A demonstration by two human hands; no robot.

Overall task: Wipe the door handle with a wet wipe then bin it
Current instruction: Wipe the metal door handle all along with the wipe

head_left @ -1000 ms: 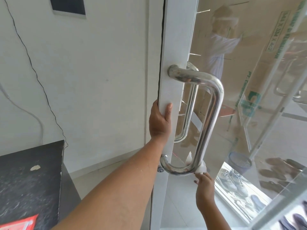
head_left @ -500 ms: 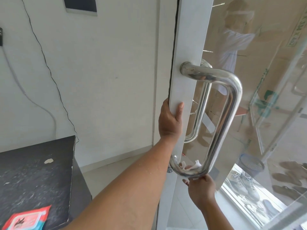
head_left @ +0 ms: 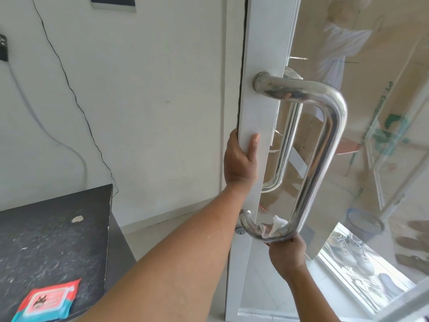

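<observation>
The left hand [head_left: 240, 161] grips the edge of the white door frame [head_left: 262, 117], fingers curled around it. The right hand [head_left: 286, 254] is closed around the bottom bend of the shiny door handle [head_left: 325, 145], pressing a white wet wipe [head_left: 276, 225] against it.

Building entrance: glass door [head_left: 371, 159], shoes [head_left: 348, 249] outside.

The loop between the door handle [head_left: 325, 145] and the glass stays open above its lower bend, where the wet wipe [head_left: 275, 225] and right hand [head_left: 286, 254] crowd it, while the left hand [head_left: 240, 161] blocks the door frame's [head_left: 262, 117] edge.
</observation>
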